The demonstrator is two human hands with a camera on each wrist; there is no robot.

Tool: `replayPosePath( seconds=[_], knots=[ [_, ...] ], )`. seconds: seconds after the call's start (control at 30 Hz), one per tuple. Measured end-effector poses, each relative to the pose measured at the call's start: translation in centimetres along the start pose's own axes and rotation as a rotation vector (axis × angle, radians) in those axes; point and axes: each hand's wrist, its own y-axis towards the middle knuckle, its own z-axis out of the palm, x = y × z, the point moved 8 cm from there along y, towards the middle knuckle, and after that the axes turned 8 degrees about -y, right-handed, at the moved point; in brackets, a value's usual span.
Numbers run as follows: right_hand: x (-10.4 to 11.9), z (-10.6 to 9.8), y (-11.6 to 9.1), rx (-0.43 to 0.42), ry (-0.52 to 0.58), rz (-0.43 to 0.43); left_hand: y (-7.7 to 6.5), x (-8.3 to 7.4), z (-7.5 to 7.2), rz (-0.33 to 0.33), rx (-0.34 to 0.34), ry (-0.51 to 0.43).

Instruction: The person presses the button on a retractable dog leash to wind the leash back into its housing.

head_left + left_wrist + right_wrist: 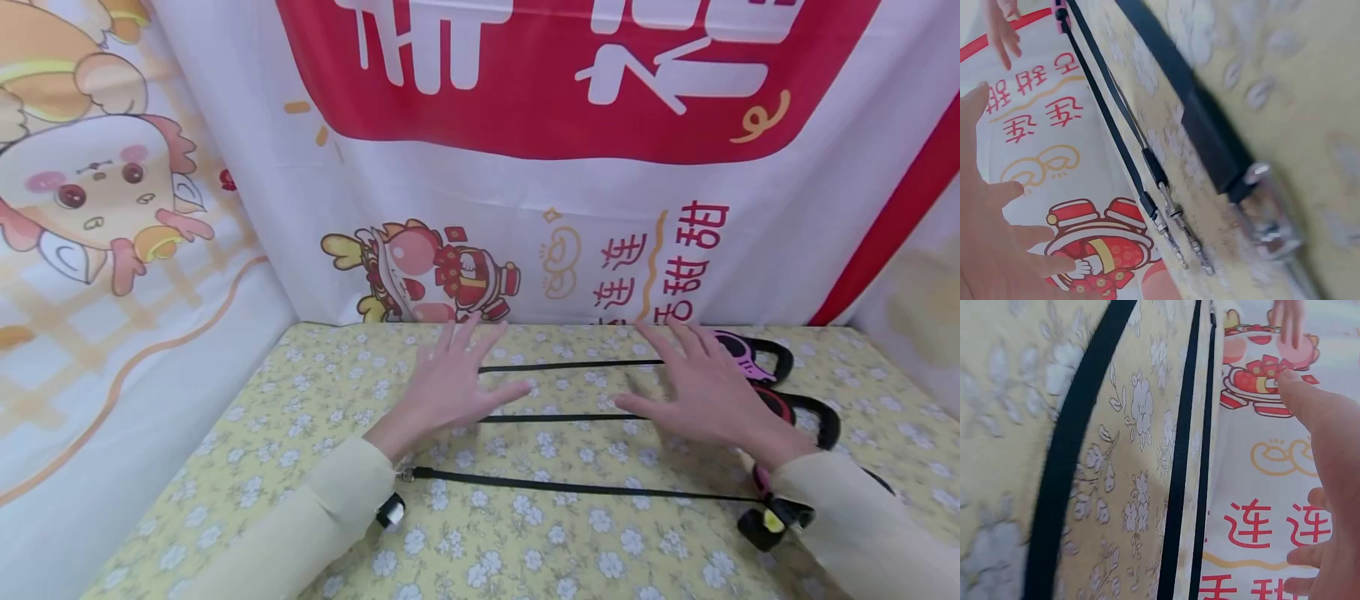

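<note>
Three retractable leashes lie across the flowered cloth with their black straps drawn out to the left. The far leash has a purple case (738,354), the middle one a red and black case (780,408), and the near one a pink case, mostly hidden by the right sleeve. Above the left ends of the straps hovers my left hand (450,383), fingers spread and holding nothing. My right hand (701,396) hovers near the cases, likewise spread and bare. Metal clasps (1266,219) show on the strap ends in the left wrist view.
A yellow flowered cloth (525,550) covers the table. White printed fabric (487,183) hangs along the back edge, and more printed fabric (150,350) stands at the left. Both wrists wear small black cameras.
</note>
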Motion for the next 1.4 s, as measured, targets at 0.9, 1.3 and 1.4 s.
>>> replayPosePath(
  seconds=[0.9, 1.3, 1.4],
  knots=[
    [-12.4, 2.4, -13.5, -0.071, 0.449, 0.300, -9.8, 5.0, -0.1, -0.088, 0.194, -0.767],
    [-14.5, 3.0, -16.4, -0.086, 0.306, 0.363, -10.6, 6.0, 0.8, -0.100, 0.239, -0.545],
    [-14.9, 3.5, -16.6, -0.023, 0.236, 0.351, -10.6, 5.8, 0.9, -0.086, 0.245, -0.511]
  ],
)
